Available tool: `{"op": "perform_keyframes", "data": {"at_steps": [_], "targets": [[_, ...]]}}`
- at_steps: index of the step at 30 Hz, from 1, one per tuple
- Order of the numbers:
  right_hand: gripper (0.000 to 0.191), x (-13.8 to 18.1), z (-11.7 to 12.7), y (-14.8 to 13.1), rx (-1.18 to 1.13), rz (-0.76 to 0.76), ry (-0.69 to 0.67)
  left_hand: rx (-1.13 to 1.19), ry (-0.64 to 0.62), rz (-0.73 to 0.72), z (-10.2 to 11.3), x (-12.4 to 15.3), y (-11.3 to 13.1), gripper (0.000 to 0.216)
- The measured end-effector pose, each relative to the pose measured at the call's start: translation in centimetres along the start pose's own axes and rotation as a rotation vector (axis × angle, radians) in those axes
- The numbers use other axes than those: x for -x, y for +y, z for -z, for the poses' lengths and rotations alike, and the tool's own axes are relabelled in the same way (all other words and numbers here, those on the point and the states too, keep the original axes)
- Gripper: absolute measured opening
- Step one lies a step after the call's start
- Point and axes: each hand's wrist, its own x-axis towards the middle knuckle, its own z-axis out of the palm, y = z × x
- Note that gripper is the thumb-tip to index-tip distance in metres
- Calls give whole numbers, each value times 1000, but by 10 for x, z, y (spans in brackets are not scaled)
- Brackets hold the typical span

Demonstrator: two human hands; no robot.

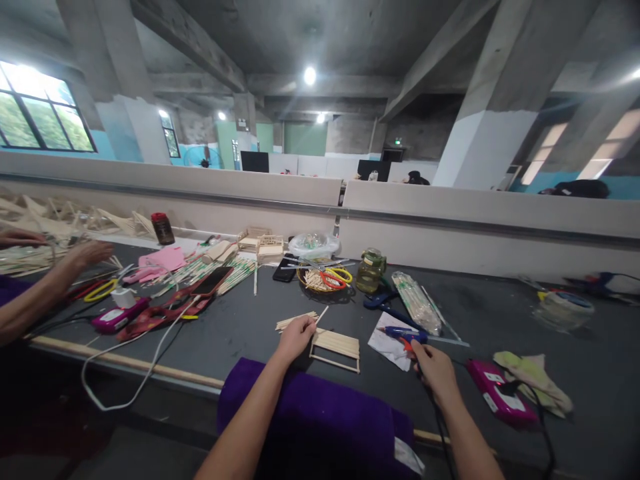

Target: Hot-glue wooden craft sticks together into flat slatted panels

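Apparently, the left hand (pixel 299 338) covers a corner of the pale slatted wooden panel (pixel 340 347) on the dark grey desk (pixel 235 330), fingers pinching a thin wooden stick (pixel 323 313); the right hand (pixel 434 368) grasps a blue-and-orange glue gun (pixel 403 333), obscuring its handle.

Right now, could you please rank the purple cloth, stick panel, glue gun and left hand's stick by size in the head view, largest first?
1. Purple cloth
2. Stick panel
3. Glue gun
4. Single stick, partly covered by the left hand
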Motion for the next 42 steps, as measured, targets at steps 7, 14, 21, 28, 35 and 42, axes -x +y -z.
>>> {"op": "perform_keyframes", "data": {"at_steps": [7,14,21,28,35,42], "targets": [[39,9,0,11,335,163,204,22,5,16,-1,1,-1,21],[29,51,-23,-48,391,821,236,-57,50,-94,4,6,8,16],[27,98,-75,-121,482,1163,-41,33,-131,-358,8,10,21,23],[13,95,-89,-102,580,1137,-83,58,-324,-361,7,12,22,26],[11,98,-88,-84,580,1016,-10,116,-234,-279,12,9,28,30],[9,100,-84,-77,621,969,21,94,-82,-174,12,5,17,24]]}}
